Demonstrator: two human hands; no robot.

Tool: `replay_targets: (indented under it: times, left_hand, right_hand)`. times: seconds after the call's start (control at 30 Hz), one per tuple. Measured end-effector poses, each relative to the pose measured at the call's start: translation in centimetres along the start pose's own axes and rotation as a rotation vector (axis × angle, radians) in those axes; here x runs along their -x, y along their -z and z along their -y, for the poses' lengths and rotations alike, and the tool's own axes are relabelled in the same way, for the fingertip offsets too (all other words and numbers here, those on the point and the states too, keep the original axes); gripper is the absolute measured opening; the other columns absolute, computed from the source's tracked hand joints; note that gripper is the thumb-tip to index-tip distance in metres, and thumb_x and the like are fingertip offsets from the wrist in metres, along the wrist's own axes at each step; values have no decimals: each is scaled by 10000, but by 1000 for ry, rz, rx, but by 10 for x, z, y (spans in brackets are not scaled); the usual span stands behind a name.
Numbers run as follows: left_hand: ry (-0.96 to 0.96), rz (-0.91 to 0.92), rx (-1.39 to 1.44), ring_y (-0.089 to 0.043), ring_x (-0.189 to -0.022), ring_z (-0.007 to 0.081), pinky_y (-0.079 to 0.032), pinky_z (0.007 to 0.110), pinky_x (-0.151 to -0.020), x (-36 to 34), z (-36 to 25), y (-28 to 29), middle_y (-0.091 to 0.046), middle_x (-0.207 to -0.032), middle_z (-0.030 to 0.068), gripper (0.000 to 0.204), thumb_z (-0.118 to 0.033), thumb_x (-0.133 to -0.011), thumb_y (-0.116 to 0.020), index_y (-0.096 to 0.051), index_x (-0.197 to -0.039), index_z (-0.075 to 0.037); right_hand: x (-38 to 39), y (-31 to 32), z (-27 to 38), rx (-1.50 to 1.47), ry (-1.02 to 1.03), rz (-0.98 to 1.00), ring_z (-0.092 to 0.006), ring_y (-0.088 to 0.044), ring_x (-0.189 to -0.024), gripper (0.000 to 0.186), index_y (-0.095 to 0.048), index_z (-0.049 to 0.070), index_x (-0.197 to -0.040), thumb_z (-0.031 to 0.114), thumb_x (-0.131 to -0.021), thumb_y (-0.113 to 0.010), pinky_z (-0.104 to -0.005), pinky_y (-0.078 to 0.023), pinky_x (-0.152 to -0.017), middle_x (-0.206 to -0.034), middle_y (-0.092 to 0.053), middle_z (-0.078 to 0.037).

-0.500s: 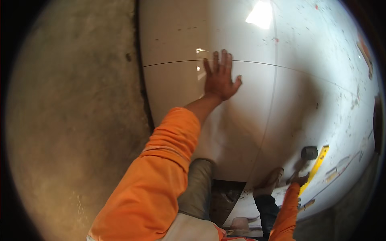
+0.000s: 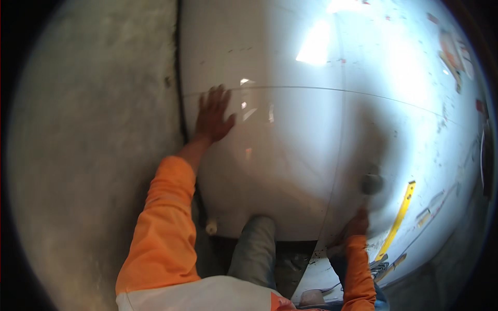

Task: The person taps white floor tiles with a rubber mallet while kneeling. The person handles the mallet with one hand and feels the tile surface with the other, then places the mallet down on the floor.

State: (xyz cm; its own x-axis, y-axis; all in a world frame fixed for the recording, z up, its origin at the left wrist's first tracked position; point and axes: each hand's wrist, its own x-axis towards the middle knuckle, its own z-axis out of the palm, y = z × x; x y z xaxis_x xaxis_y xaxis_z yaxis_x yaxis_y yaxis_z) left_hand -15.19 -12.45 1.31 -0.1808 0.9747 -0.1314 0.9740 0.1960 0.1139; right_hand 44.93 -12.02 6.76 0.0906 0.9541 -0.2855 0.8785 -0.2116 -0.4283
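My left hand (image 2: 212, 116) lies flat, fingers spread, on a large glossy white floor tile (image 2: 290, 155), close to its left edge and just below a thin joint line. My right hand (image 2: 355, 225) is at the tile's lower right corner, closed on the handle of a mallet. The mallet's dark grey head (image 2: 371, 182) is blurred just above the hand, over the tile's right joint. Both sleeves are orange. My knee in grey trousers (image 2: 257, 243) rests at the tile's near edge.
Rough bare grey screed (image 2: 93, 155) runs along the left of the tiles. More white tiles (image 2: 404, 78) lie beyond and to the right. A yellow spirit level (image 2: 397, 220) lies on the right tile, with small tools (image 2: 386, 264) near its lower end. A small white piece (image 2: 211, 226) sits by the tile's near-left corner.
My left hand has slid left across the tile toward its left edge. The mallet head has shifted up and to the left and is now blurred.
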Motion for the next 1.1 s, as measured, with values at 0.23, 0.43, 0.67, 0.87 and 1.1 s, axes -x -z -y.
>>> replay_targets:
  times: [0.23,0.43,0.67,0.87,1.1]
  left_hand:
    - [-90,-15,-29,-104,-1452,373,-76,606,-1141,1,6,-16,-133,-1574,149,750,-399,-882,-476,-192,-1500,-83]
    - [-164,-102,-85,-90,-1453,377,-65,616,-1137,-2,2,-13,-115,-1574,164,721,-344,-897,-427,-173,-1489,-21]
    - [-263,-35,-151,-99,-1458,337,-82,621,-1134,-11,-6,-6,-117,-1577,131,696,-306,-895,-423,-176,-1486,-31]
    - [-200,40,-192,-105,-1458,326,-82,624,-1133,-13,-10,-2,-122,-1580,106,674,-309,-912,-419,-178,-1491,-63]
    - [-212,-4,-194,-117,-1459,311,-69,624,-1137,-13,-8,-7,-116,-1583,101,651,-332,-943,-378,-167,-1498,-65]
  right_hand:
    - [100,-85,215,-136,465,713,-345,-630,-691,377,-580,64,-994,425,-892,-618,-470,-493,-596,-784,-616,-158]
    - [105,-103,219,153,349,589,-389,-646,-725,481,-590,48,-945,522,-869,-613,-463,-510,-639,-681,-606,-191]
    - [131,-96,233,-215,396,420,-422,-628,-694,550,-594,13,-925,558,-851,-613,-486,-490,-645,-710,-627,-211]
    - [116,-96,244,-162,-16,410,-431,-637,-736,596,-580,7,-885,599,-885,-515,-464,-492,-652,-680,-592,-220]
    - [136,-104,246,5,239,612,-453,-626,-726,631,-596,1,-926,623,-885,-499,-512,-482,-639,-733,-626,-242]
